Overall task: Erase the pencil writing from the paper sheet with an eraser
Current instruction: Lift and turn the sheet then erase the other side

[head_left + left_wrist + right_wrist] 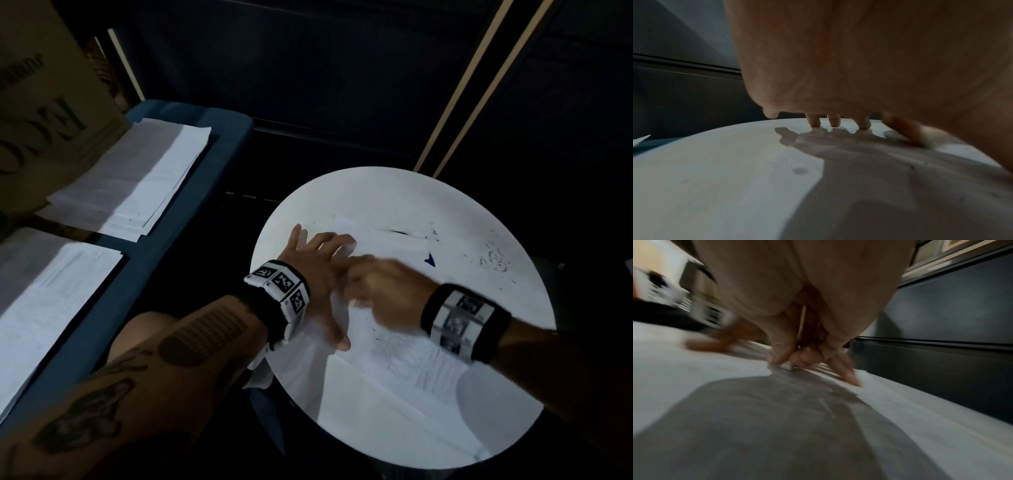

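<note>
Paper sheet (394, 370) lies on the round white desk (376, 192); from the head, the left hand (318, 274) presses it flat, fingers spread. Left wrist view: only fingertips (815, 122) touch, so the sheet could slip. Right wrist view: the right hand (797, 331) pinches a small eraser (786, 365); hard, blurred strokes could crease or tear it.

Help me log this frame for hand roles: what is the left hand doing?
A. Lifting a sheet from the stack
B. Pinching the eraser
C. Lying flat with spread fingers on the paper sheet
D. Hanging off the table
C: the left hand lies flat, fingers spread, on the paper sheet, while the right hand pinches the eraser.
</note>
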Action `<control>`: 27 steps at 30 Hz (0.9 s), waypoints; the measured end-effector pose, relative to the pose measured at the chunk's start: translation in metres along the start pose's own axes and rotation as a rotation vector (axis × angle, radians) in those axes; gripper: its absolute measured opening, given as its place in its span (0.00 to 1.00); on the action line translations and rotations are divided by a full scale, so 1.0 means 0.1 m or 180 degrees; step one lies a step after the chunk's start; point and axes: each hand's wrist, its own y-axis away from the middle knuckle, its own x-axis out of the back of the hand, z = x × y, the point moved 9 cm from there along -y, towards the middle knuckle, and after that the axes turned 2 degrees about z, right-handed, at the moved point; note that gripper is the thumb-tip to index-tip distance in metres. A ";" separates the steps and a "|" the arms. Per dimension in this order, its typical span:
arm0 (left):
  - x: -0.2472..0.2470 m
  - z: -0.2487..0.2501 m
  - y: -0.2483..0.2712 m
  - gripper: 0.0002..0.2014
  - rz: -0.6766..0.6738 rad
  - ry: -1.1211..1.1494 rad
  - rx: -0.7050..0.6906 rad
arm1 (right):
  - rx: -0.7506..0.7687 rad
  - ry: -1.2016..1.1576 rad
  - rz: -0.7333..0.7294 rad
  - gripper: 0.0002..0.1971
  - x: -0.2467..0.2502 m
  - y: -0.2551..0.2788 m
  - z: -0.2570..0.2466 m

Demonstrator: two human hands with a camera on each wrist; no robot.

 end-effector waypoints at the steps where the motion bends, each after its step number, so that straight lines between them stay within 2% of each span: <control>1: 0.00 0.00 0.00 0.74 0.0028 -0.0002 -0.0018 | 0.0205 -0.0065 -0.0158 0.17 -0.11 0.06 -0.19; 2: 0.00 0.00 -0.01 0.74 0.0020 -0.0015 -0.0018 | 0.0242 -0.0093 -0.0264 0.16 -0.13 0.07 -0.24; 3: 0.00 0.00 0.00 0.74 -0.0038 -0.0042 -0.0008 | 0.0072 -0.0095 -0.0226 0.15 -0.07 0.03 -0.12; 5: 0.02 0.01 0.02 0.73 -0.0133 -0.0068 0.0001 | -0.0547 0.0041 0.0024 0.14 0.07 -0.01 0.36; 6: 0.03 0.01 0.02 0.72 -0.0138 -0.0049 -0.0010 | -0.0648 0.0115 0.0075 0.14 0.09 0.00 0.41; 8: 0.02 0.02 0.01 0.72 -0.0100 -0.0054 -0.0023 | -0.0253 0.0026 0.0074 0.16 0.03 0.01 0.06; 10: 0.01 0.01 0.00 0.73 -0.0080 -0.0060 -0.0019 | 0.0127 -0.0147 -0.0274 0.17 -0.14 0.11 -0.23; 11: 0.02 0.01 0.00 0.73 -0.0104 -0.0059 -0.0013 | 0.0038 -0.0152 -0.0344 0.17 -0.14 0.10 -0.15; 13: 0.02 0.02 0.00 0.72 -0.0164 -0.0084 -0.0023 | -0.0464 0.0029 -0.0040 0.13 0.00 0.07 0.28; 14: 0.02 0.02 0.00 0.72 -0.0170 -0.0084 -0.0034 | -0.0555 0.0104 0.0080 0.12 0.05 0.08 0.34; 15: 0.01 0.02 0.01 0.72 -0.0164 -0.0057 -0.0023 | -0.0429 0.0097 0.0123 0.12 0.04 0.07 0.24; 18: 0.00 -0.01 0.01 0.73 -0.0030 -0.0021 0.0017 | 0.0077 -0.0033 -0.0406 0.16 -0.21 0.15 -0.26; 19: 0.02 0.00 0.01 0.73 -0.0037 -0.0041 -0.0004 | -0.0059 -0.0016 -0.0426 0.15 -0.17 0.14 -0.20; 21: 0.02 0.01 0.01 0.73 -0.0112 -0.0104 -0.0036 | -0.0664 0.0139 -0.0107 0.12 0.00 0.15 0.25; 22: 0.02 0.02 0.01 0.73 -0.0138 -0.0107 -0.0041 | -0.0748 0.0193 0.0001 0.11 0.03 0.18 0.32; 23: 0.00 0.01 0.01 0.73 -0.0134 -0.0092 -0.0026 | -0.0632 0.0199 0.0065 0.11 0.03 0.18 0.24; 25: -0.02 -0.02 -0.01 0.74 -0.0041 -0.0068 0.0017 | -0.0207 0.0041 -0.0267 0.14 -0.17 0.22 -0.12; 27: -0.02 -0.03 -0.02 0.74 -0.0003 -0.0103 0.0026 | -0.0212 -0.0033 -0.0427 0.15 -0.18 0.22 -0.16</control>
